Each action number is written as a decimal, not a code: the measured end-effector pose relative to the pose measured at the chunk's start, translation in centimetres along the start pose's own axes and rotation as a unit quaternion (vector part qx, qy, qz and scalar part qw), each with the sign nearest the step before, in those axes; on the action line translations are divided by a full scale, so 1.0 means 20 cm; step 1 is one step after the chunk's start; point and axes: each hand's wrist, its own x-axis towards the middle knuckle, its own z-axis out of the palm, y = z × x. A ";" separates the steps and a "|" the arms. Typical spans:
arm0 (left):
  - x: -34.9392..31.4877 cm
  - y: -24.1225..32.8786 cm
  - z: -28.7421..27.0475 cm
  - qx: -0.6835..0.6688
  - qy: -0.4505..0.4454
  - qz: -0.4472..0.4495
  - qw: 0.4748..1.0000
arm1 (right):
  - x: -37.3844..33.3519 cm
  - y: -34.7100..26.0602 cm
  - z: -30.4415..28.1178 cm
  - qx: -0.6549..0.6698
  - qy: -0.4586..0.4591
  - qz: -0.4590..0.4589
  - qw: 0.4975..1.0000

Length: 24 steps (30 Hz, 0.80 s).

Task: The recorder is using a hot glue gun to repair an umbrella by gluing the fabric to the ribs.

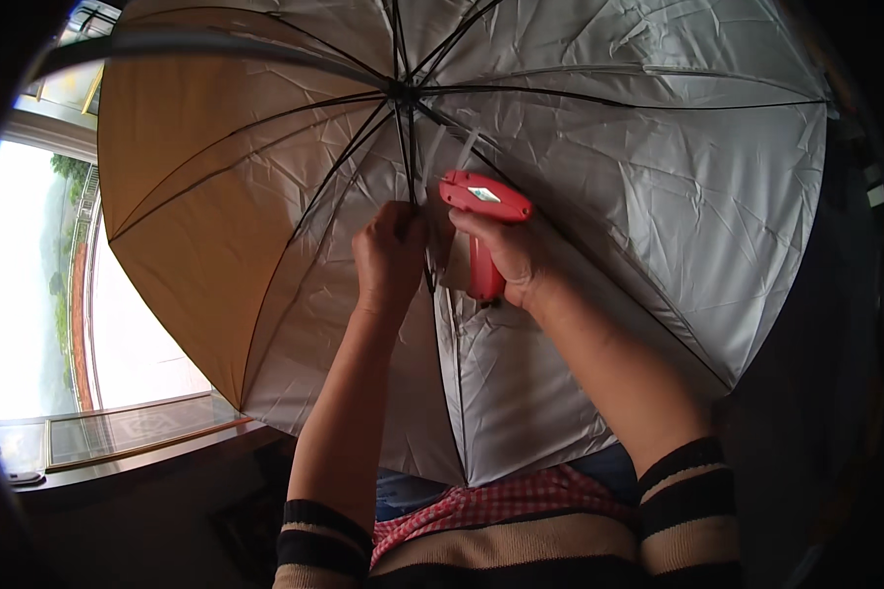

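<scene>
An opened umbrella (599, 177), silver on its inner side with black ribs, spreads in front of me. My left hand (391, 240) is closed at one black rib just below the hub (401, 93), its fingertips pinched together there. Wrapped round the handle of a red pistol-grip tool (486, 201) is my right hand (509, 250), close beside the left. The tool's upper body points left, toward that rib. Pale translucent strips (469, 149) show just above the tool. What lies between my left fingertips is partly hidden.
A curved dark bar (206, 45), blurred, crosses the upper left over the canopy. Backlit panels on the left look golden brown (182, 196). Beyond them is a bright window (29, 294) with a sill. The umbrella's lower edge reaches my red checked cloth (501, 501).
</scene>
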 end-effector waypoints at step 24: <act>-0.03 -0.04 0.01 -0.096 -0.032 -0.084 0.991 | 0.03 -0.06 -0.07 0.053 -0.159 0.161 0.973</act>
